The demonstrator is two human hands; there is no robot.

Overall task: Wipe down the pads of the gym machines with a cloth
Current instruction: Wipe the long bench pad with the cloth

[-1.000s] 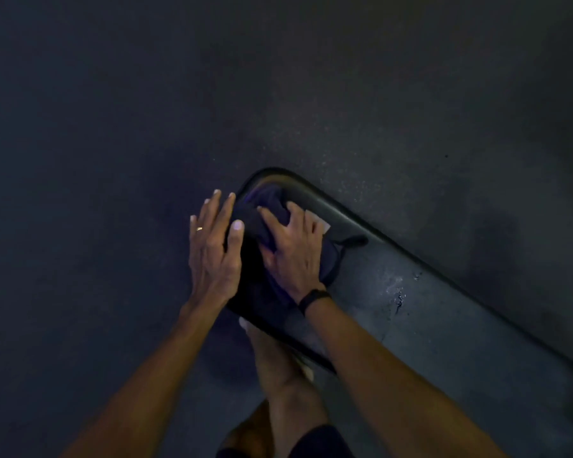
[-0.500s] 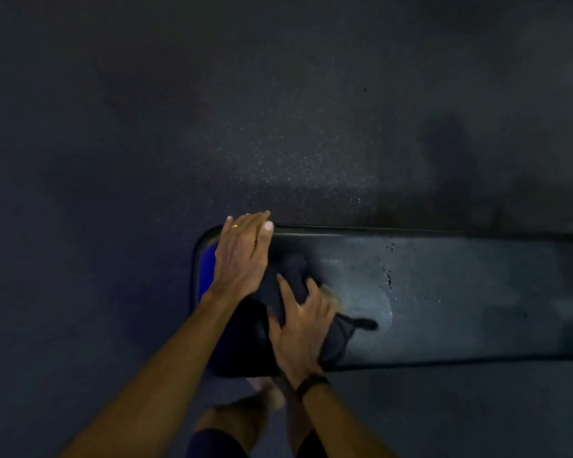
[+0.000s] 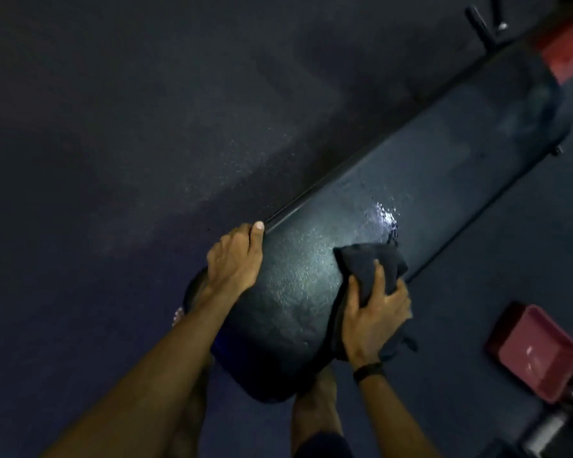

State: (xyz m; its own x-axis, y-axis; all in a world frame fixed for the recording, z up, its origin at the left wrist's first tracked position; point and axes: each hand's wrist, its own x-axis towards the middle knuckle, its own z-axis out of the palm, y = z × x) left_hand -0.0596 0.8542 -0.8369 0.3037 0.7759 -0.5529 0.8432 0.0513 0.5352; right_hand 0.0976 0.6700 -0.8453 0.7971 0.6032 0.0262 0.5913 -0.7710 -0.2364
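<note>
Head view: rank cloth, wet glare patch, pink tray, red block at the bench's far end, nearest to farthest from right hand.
1. cloth: under the right hand, on the bench pad.
2. wet glare patch: on the pad just past the cloth.
3. pink tray: on the floor, lower right.
4. red block: top right corner.

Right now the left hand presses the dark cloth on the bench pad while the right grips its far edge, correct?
No, swapped. In the head view the right hand presses the dark cloth on the bench pad, and the left hand grips its far edge.

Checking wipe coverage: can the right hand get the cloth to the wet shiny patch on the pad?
Probably yes: the right hand presses the cloth just below the patch, nothing between.
</note>
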